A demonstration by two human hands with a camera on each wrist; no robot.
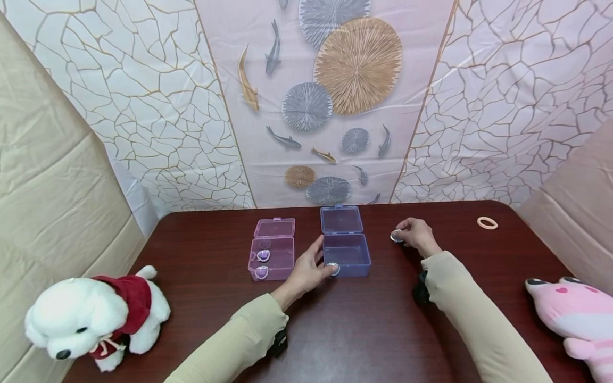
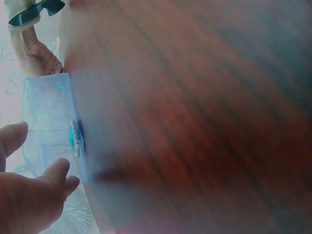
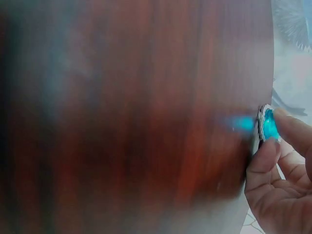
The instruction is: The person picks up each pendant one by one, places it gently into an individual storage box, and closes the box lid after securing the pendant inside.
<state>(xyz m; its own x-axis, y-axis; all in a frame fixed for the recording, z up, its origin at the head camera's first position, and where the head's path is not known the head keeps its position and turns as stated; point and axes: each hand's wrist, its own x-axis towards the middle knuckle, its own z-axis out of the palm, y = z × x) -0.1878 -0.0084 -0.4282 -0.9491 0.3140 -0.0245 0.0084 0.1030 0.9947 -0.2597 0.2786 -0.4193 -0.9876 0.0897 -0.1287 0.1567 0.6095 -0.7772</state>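
Observation:
A clear blue plastic box point(image 1: 354, 264) stands on the table with its lid up. My left hand point(image 1: 306, 270) holds its left end, thumb at the front corner and fingers along the side. By that thumb a round silver-rimmed teal gem point(image 1: 334, 269) shows at the box front; whether it sits inside or outside I cannot tell. To the right of the box, my right hand point(image 1: 415, 235) pinches another silver-rimmed teal gem point(image 3: 269, 126) between thumb and fingertip, close to the tabletop. A pink box point(image 1: 273, 274), also open, shows purple gems point(image 1: 263, 256) on the left.
On the left sits a white plush dog point(image 1: 79, 314) in red clothing. A pink plush toy point(image 1: 570, 308) lies at the right edge. Toward the back right is a peach-coloured ring point(image 1: 487, 223). A patterned cloth wall point(image 1: 167, 106) rises behind the dark wooden table point(image 1: 354, 330).

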